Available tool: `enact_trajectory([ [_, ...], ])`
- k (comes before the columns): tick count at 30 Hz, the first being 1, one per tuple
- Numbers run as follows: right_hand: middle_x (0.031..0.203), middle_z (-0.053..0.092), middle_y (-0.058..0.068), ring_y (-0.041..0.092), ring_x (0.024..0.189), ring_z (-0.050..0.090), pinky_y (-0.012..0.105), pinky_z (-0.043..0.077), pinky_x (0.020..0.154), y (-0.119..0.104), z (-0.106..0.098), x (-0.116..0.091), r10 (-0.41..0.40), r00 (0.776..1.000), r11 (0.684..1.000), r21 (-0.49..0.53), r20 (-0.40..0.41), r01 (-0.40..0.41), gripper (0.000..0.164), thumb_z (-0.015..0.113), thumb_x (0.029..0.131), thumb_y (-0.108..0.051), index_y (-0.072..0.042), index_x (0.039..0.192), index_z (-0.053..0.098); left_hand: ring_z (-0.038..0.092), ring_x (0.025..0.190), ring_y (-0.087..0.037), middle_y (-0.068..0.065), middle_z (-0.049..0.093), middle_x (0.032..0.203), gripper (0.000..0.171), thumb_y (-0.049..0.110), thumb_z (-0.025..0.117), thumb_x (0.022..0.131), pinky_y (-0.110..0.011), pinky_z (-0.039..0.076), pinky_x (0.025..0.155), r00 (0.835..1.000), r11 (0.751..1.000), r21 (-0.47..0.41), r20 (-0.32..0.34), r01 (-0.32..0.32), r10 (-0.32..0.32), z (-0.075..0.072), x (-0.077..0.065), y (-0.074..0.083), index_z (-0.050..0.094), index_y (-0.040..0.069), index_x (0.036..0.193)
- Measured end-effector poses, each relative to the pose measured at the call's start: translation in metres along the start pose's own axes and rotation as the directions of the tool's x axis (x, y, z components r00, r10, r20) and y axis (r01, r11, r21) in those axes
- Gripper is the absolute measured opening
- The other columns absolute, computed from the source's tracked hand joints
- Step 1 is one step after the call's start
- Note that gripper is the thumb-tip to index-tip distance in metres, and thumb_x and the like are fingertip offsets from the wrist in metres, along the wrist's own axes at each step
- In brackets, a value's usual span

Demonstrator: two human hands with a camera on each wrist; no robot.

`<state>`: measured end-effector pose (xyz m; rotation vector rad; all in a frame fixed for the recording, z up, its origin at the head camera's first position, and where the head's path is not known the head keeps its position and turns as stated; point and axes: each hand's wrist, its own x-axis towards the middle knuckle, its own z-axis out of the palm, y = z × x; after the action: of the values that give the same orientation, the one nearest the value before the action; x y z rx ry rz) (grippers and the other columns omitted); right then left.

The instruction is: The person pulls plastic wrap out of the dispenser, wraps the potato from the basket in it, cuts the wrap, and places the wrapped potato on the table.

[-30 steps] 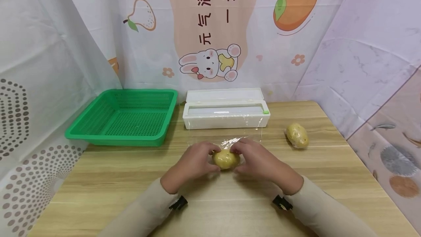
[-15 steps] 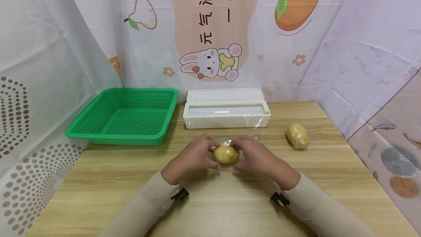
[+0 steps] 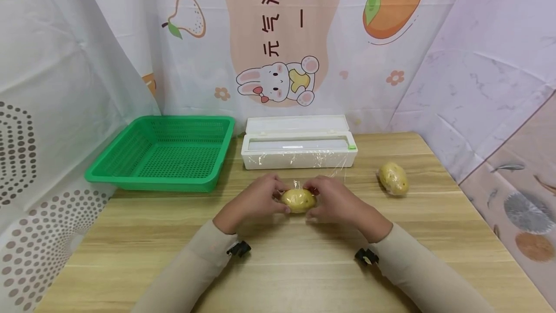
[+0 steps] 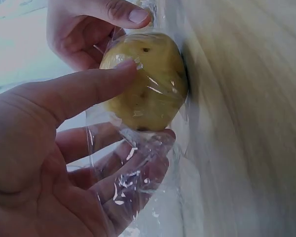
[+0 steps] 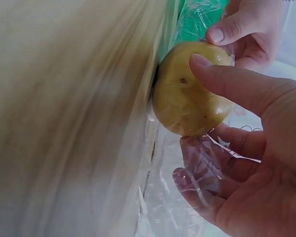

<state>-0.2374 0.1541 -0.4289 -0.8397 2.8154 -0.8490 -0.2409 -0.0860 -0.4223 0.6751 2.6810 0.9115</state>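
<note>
A yellow potato (image 3: 298, 200) lies at the middle of the table, under clear cling film (image 4: 133, 182) that runs back to a white film dispenser (image 3: 299, 160). My left hand (image 3: 257, 197) grips the potato's left end, thumb on the near side and fingers beyond, partly covered by film in the left wrist view. My right hand (image 3: 334, 199) grips the other end the same way; its thumb presses the skin in the right wrist view, and film drapes over its fingers. The potato's underside is hidden.
A green plastic basket (image 3: 210, 182) stands at the back left. Another potato (image 3: 393, 178), apparently wrapped in film, lies on the right of the wooden table (image 3: 299, 274). The dispenser's lid (image 3: 297, 123) stands raised against the printed curtain (image 3: 182, 76).
Both hands have moved the potato a little away from me, toward the dispenser. The stretch of film between potato and dispenser has become shorter and more crumpled.
</note>
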Motion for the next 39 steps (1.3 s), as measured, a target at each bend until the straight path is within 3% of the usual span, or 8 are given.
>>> enact_trajectory([
  [4,0.112,0.072,-0.001,0.015,0.102,0.067,0.037,0.057,0.093,0.004,-0.001,0.004,-0.001,1.0,0.999,0.034,0.011,0.001,0.056,0.095,0.072,-0.02,-0.01,0.122,0.072,0.061,0.095,-0.014,0.002,0.063,0.101,0.049,0.024,0.089,0.082,-0.032,0.053,0.085,0.998,0.999,0.021,0.025,-0.05,0.049,-0.003,0.004,-0.007,0.075,0.014,0.127],
  [7,0.111,0.073,-0.003,0.013,0.101,0.067,0.037,0.057,0.092,0.009,-0.002,0.006,-0.016,1.0,0.998,0.065,0.021,0.014,0.052,0.094,0.076,-0.023,-0.012,0.122,0.073,0.063,0.095,-0.013,0.003,0.067,0.101,0.048,0.024,0.088,0.084,-0.032,0.054,0.085,0.997,0.998,-0.002,0.041,-0.068,0.068,-0.005,0.006,-0.011,0.074,0.016,0.129],
  [11,0.11,0.073,-0.005,0.01,0.099,0.066,0.034,0.057,0.089,0.017,-0.004,0.009,-0.018,0.999,0.995,0.099,0.031,0.014,0.051,0.092,0.078,-0.029,-0.014,0.123,0.072,0.068,0.098,-0.012,0.001,0.072,0.107,0.044,0.024,0.086,0.086,-0.032,0.057,0.088,0.999,0.997,-0.074,0.031,-0.037,0.039,-0.006,0.007,-0.015,0.073,0.013,0.127],
  [17,0.106,0.071,-0.007,0.011,0.097,0.066,0.035,0.056,0.088,0.024,-0.006,0.011,0.014,0.999,0.977,0.213,0.037,-0.022,0.043,0.091,0.08,-0.03,-0.018,0.115,0.068,0.07,0.097,-0.015,-0.002,0.071,0.102,0.034,0.02,0.086,0.086,-0.034,0.058,0.089,1.0,0.983,-0.182,-0.014,0.01,-0.013,-0.007,0.007,-0.016,0.065,0.01,0.11],
  [26,0.107,0.073,-0.007,0.01,0.098,0.068,0.033,0.056,0.085,0.031,-0.005,0.014,0.014,0.998,0.964,0.265,0.055,-0.028,0.033,0.082,0.09,-0.033,-0.018,0.117,0.07,0.068,0.092,-0.011,0.002,0.073,0.097,0.018,0.023,0.08,0.092,-0.032,0.057,0.084,0.999,0.984,-0.18,-0.038,0.013,-0.02,-0.008,0.01,-0.018,0.069,0.013,0.103],
  [30,0.109,0.073,-0.004,0.012,0.098,0.069,0.031,0.057,0.084,0.034,-0.006,0.017,0.0,0.998,0.968,0.252,0.059,-0.015,0.034,0.078,0.093,-0.033,-0.013,0.12,0.072,0.069,0.092,-0.011,0.002,0.074,0.097,0.014,0.024,0.077,0.095,-0.033,0.057,0.083,0.999,0.987,-0.16,-0.046,0.019,-0.026,-0.008,0.012,-0.02,0.071,0.014,0.102],
  [35,0.113,0.066,0.007,0.02,0.1,0.063,0.032,0.053,0.082,0.034,-0.009,0.019,-0.049,0.998,0.988,0.15,0.049,0.041,0.039,0.076,0.095,-0.031,-0.005,0.125,0.073,0.068,0.094,-0.01,0.004,0.074,0.099,0.014,0.029,0.074,0.098,-0.032,0.057,0.083,0.997,0.991,-0.125,-0.055,0.044,-0.051,-0.006,0.017,-0.023,0.073,0.017,0.103],
  [39,0.11,0.064,0.01,0.02,0.095,0.059,0.032,0.049,0.079,0.033,-0.013,0.021,-0.085,0.995,0.994,0.072,0.058,0.081,0.04,0.074,0.097,-0.031,-0.003,0.126,0.073,0.065,0.087,-0.011,0.005,0.073,0.094,0.015,0.031,0.073,0.098,-0.031,0.055,0.077,0.996,0.996,-0.076,-0.07,0.051,-0.056,-0.006,0.02,-0.023,0.076,0.017,0.102],
])
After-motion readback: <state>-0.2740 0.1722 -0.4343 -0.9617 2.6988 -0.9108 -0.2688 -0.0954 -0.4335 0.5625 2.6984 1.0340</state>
